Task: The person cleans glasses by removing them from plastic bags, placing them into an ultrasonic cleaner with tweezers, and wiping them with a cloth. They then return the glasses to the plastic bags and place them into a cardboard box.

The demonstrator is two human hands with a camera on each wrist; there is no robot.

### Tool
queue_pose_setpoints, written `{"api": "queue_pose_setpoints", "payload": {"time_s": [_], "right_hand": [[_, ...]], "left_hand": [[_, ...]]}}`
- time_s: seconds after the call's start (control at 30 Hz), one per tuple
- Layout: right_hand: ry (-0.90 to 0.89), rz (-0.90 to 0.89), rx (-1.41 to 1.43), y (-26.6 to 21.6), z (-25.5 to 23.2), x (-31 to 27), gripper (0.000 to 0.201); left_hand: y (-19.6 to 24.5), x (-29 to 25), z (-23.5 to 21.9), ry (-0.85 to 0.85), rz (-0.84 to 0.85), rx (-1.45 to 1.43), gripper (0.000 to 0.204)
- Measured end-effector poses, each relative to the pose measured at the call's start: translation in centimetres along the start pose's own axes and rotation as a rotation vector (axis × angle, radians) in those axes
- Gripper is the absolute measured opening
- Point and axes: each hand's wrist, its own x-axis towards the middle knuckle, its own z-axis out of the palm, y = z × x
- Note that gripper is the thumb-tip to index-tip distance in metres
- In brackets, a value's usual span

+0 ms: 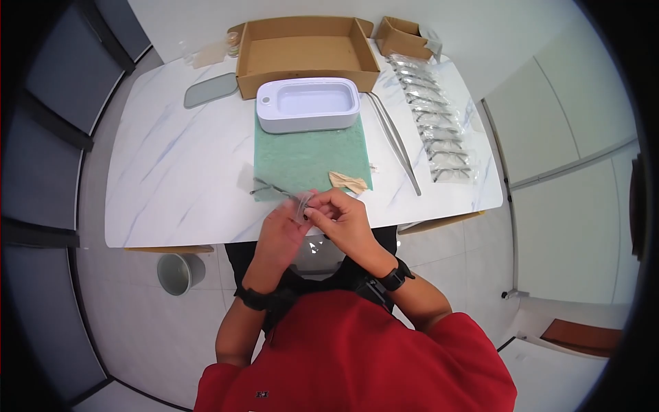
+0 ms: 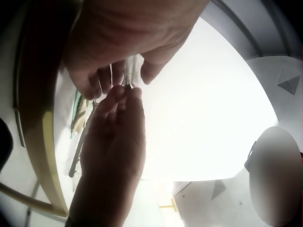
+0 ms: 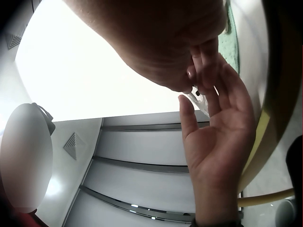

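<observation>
Both hands meet just above the front edge of the white marble table [image 1: 178,178]. My left hand [image 1: 297,208] and right hand [image 1: 314,210] each pinch a small clear plastic wrapper [image 1: 304,202] between fingertips. A thin dark-framed pair of glasses [image 1: 269,188] reaches from the hands out to the left, over the near corner of the green mat [image 1: 309,154]. The left wrist view has the fingertips [image 2: 124,92] touching at the wrapper [image 2: 132,71]. From the right wrist, the wrapper [image 3: 201,100] hangs between both hands.
On the mat stands a white rectangular tub [image 1: 309,103], with a crumpled tan scrap [image 1: 347,182] near its front. Behind are a cardboard tray [image 1: 305,51], a small box [image 1: 401,38] and a grey lid [image 1: 209,89]. Long tweezers [image 1: 395,141] and bagged glasses [image 1: 436,123] lie right. A bin [image 1: 180,272] sits below.
</observation>
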Motion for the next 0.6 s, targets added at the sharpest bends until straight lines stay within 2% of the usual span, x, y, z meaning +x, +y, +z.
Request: {"api": "queue_pose_setpoints", "payload": {"time_s": [0.13, 0.23, 0.4, 0.53, 0.6], "right_hand": [[0.026, -0.054, -0.158, 0.7, -0.4, -0.3, 0.013], [0.019, -0.075, -0.191, 0.4, -0.1, -0.4, 0.011], [0.011, -0.194, -0.329, 1.0, -0.2, -0.3, 0.013], [0.054, -0.145, -0.336, 0.3, -0.5, -0.3, 0.019], [0.070, -0.126, -0.373, 0.4, -0.8, -0.3, 0.021]], "left_hand": [[1.3, 0.1, 0.7, 0.050, -0.013, -0.179, 0.042], [1.2, 0.6, 0.4, 0.160, 0.030, -0.048, 0.041], [0.7, 0.4, 1.1, 0.152, 0.030, 0.062, 0.036], [0.2, 0.2, 1.4, 0.079, 0.024, 0.065, 0.034], [-0.3, 0.2, 1.7, 0.094, 0.029, 0.051, 0.034]]}}
